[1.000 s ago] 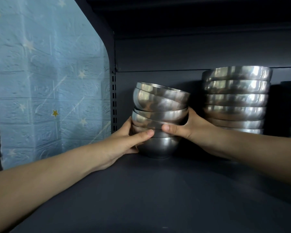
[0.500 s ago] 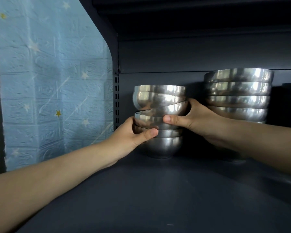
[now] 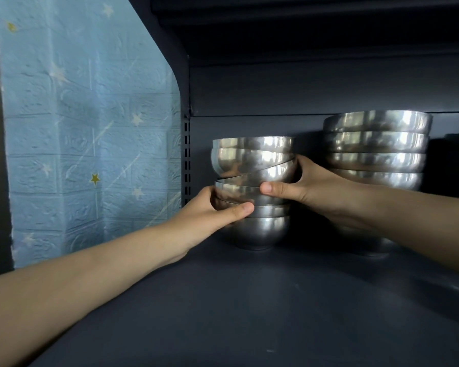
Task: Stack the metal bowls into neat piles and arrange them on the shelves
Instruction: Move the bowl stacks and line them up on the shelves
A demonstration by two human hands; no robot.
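Presently both hands clamped on bowl pile (image 3: 252, 192): left hand (image 3: 210, 210), right hand (image 3: 308, 186); third bowl (image 3: 273, 173) tilted; seating needed before release

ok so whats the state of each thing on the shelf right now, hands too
left stack of shiny metal bowls: standing on the shelf, uneven, one middle bowl tilted
taller right stack of metal bowls: level, neatly nested, untouched
left hand: gripping the lower left side of the uneven stack
right hand: gripping its right side, thumb across the front
dark grey metal shelf: bare in front of the stacks
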